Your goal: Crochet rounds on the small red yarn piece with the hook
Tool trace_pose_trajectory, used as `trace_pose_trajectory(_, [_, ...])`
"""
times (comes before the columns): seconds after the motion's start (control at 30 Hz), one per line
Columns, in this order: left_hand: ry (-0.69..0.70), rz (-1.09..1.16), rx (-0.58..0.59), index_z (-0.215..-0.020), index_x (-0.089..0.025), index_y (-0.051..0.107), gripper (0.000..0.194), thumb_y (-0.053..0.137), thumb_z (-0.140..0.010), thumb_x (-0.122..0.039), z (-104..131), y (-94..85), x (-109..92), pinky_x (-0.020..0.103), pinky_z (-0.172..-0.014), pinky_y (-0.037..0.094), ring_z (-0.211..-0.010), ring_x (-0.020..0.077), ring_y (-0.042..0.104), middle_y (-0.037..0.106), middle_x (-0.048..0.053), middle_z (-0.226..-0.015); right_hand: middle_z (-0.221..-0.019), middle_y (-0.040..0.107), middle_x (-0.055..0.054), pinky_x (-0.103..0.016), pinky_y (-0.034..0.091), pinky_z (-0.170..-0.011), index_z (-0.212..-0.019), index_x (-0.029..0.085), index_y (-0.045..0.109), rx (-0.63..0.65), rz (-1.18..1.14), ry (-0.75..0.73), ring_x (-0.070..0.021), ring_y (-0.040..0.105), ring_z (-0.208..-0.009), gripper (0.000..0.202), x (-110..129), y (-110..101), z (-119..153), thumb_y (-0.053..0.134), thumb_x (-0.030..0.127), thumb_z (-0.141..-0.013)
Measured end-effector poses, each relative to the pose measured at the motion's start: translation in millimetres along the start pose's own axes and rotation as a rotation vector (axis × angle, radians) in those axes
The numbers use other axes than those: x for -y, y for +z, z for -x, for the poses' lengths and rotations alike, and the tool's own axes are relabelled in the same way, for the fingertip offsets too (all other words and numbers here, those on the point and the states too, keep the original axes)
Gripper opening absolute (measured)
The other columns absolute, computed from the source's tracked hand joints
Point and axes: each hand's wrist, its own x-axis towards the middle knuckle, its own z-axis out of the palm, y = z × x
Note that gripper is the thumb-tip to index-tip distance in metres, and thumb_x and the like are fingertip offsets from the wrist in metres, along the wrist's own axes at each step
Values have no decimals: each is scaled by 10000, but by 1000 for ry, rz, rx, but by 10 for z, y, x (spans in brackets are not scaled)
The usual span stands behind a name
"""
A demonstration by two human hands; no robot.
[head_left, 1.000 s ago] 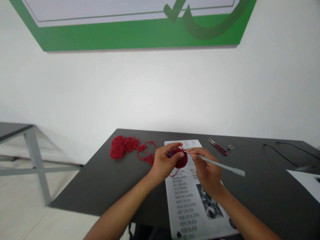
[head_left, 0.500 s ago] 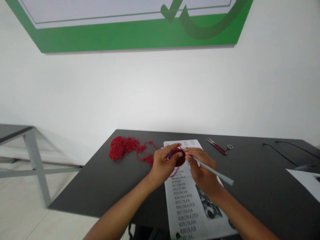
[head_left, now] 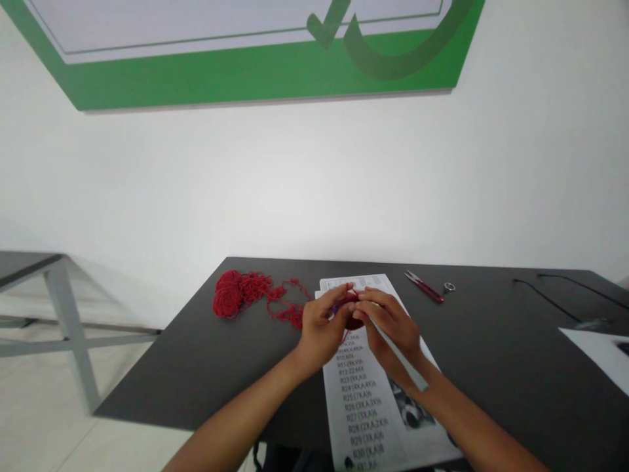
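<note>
My left hand [head_left: 318, 331] pinches a small dark red crochet piece [head_left: 354, 322] between thumb and fingers, and a bit of purple shows by its fingertips. Red yarn runs up over the left index finger. In my right hand [head_left: 396, 328] is a crochet hook [head_left: 410, 369] with a pale grey handle, which slants down across the palm side. Its tip is hidden at the crochet piece, where the fingertips of both hands meet. A tangled heap of red yarn [head_left: 230, 295] lies to the left, with loose strands leading toward my left hand.
Under my hands lies a printed pattern sheet [head_left: 361, 406] on the dark table [head_left: 196, 373]. Red-handled thread snips [head_left: 426, 288] with a finger ring rest beyond my right hand. Thin dark eyeglass-like arms [head_left: 545, 298] and a white paper [head_left: 597, 357] are at the right.
My right hand has turned and moved closer to the left, covering more of the crochet piece. The hook handle now points more steeply downward. The view has shifted slightly.
</note>
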Motion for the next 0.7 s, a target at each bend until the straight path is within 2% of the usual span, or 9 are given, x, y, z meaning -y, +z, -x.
trace_pose_trajectory(0.13, [-282, 321, -16, -1099, -169, 785, 396, 840, -768, -380, 5, 42, -29, 262, -643, 621, -729, 187, 754, 816, 84, -915, -1193, 683, -89, -513, 581, -1066, -1329, 274, 614, -9, 20, -132, -274, 647, -1257, 433, -73, 6, 92, 631, 93, -937])
trace_pose_trajectory(0.23, [-370, 482, -5, -1083, -164, 789, 439, 882, -721, -395, 6, 66, -18, 240, -661, 603, -705, 155, 733, 812, 87, -910, -1219, 686, -95, -555, 536, -1115, -1387, 267, 587, -2, 4, -173, -278, 667, -1236, 499, -101, -13, 121, 657, 92, -925])
trace_pose_trajectory(0.4, [-444, 575, 59, -1021, -157, 799, 423, 884, -707, -427, -8, 70, 6, 248, -659, 588, -701, 148, 718, 805, 95, -920, -1232, 709, -77, -546, 576, -1062, -1356, 325, 606, 41, -28, -90, -287, 641, -1288, 467, -100, -44, 99, 667, 138, -932])
trace_pose_trajectory(0.5, [-377, 405, 7, -1025, -150, 797, 403, 857, -727, -415, -51, 20, -24, 281, -683, 600, -737, 178, 729, 803, 90, -902, -1223, 739, -70, -556, 591, -1024, -1291, 327, 637, 39, -127, -59, -284, 649, -1281, 345, -63, -64, 20, 608, 186, -978])
trace_pose_trajectory(0.6, [-180, 73, -66, -1006, -176, 805, 251, 787, -780, -284, -104, -65, -77, 301, -764, 607, -817, 197, 742, 804, 63, -911, -1169, 773, -78, -579, 550, -1054, -1225, 282, 659, 21, -175, -45, -265, 721, -1155, 250, -9, -81, -74, 576, 210, -1001])
trace_pose_trajectory(0.7, [24, -187, -86, -1029, -213, 802, 239, 707, -813, -174, -138, -136, -113, 275, -757, 591, -791, 172, 729, 791, 30, -883, -1114, 791, -65, -545, 554, -1024, -1121, 272, 689, 23, -132, -15, -245, 753, -1039, 191, 34, -70, -116, 635, 179, -963])
